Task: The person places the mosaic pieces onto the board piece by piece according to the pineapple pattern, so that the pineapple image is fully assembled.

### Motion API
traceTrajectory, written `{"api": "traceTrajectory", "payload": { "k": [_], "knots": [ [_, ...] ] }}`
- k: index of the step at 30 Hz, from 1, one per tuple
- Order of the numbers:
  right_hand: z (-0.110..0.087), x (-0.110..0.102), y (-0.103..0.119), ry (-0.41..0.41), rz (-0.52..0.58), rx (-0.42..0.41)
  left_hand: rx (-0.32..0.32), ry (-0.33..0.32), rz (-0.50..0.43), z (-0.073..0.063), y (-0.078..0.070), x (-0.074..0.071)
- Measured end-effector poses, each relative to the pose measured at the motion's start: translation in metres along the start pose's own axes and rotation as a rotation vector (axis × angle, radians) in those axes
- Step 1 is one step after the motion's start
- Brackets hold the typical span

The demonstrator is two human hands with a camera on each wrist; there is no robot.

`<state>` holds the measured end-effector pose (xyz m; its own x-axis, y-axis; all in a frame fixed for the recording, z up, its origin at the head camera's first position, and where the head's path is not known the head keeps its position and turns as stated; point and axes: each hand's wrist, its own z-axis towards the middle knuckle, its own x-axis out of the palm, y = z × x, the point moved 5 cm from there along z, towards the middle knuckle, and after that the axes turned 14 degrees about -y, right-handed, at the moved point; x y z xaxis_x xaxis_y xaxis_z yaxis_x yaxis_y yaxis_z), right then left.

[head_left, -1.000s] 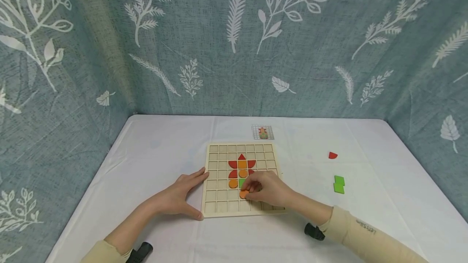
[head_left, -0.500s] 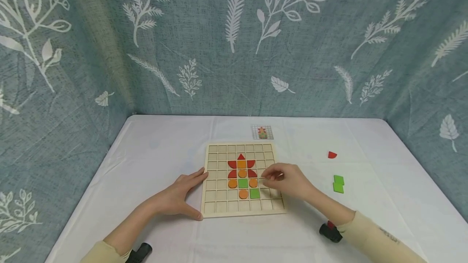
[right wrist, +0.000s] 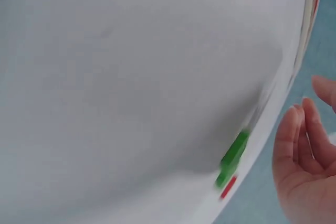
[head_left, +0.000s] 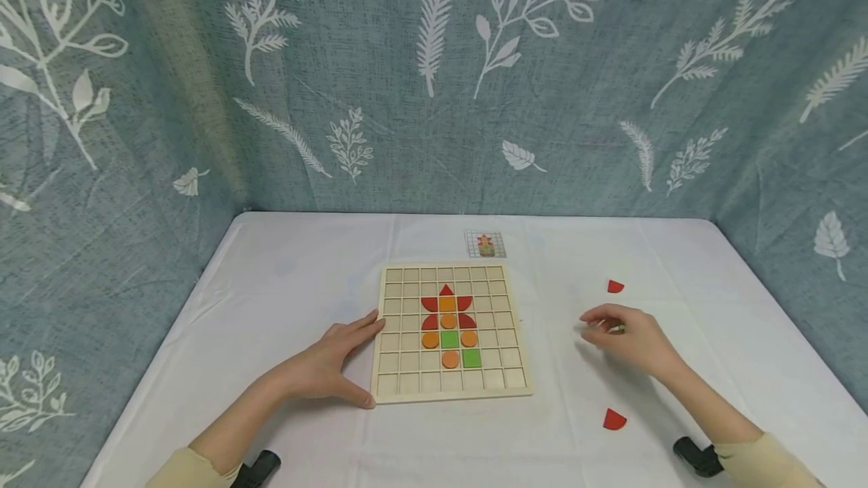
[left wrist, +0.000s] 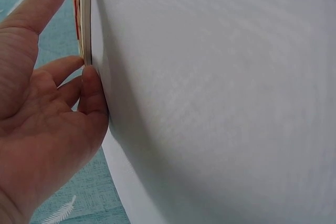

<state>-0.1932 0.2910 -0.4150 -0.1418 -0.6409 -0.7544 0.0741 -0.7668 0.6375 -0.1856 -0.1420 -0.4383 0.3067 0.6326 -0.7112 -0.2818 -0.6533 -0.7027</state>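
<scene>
A wooden grid board (head_left: 400,382) lies on the table, with red pieces, orange circles (head_left: 450,359) and green squares (head_left: 471,358) set in its middle cells. My left hand (head_left: 332,360) rests against the board's left edge, thumb near the front corner and fingers farther back; the left wrist view shows these fingertips at the board's side (left wrist: 87,24). Right of the board, my right hand (head_left: 627,337) hovers over loose green squares (right wrist: 233,153), mostly hidden beneath it in the head view. Its fingers are loosely bent, thumb apart from them, holding nothing in the right wrist view.
One red quarter-circle (head_left: 615,287) lies beyond my right hand and another red quarter-circle (head_left: 614,419) lies nearer the front. A small pattern card (head_left: 485,244) sits behind the board. A blue-green leaf-print curtain (head_left: 407,157) surrounds the white table (head_left: 298,269).
My right hand has left the board and moved right to the green squares, uncovering an orange circle and a green square on the grid and the front red quarter-circle. My left hand stays put.
</scene>
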Motion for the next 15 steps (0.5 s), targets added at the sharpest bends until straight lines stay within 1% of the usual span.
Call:
{"api": "traceTrajectory", "payload": {
  "k": [5,8,12,15],
  "knots": [
    [-0.009,-0.018,-0.021,-0.012,-0.056,0.053,0.000,0.005,-0.010,0.000,0.000,0.000],
    [-0.012,-0.024,-0.029,-0.017,-0.091,0.060,0.000,0.006,-0.016,0.000,0.000,0.000],
    [-0.015,-0.028,-0.037,-0.003,-0.125,0.088,0.002,0.004,-0.014,0.000,0.000,0.000],
    [-0.016,-0.028,-0.041,0.016,-0.135,0.127,0.003,0.002,-0.011,0.000,0.000,0.000]
  ]
}}
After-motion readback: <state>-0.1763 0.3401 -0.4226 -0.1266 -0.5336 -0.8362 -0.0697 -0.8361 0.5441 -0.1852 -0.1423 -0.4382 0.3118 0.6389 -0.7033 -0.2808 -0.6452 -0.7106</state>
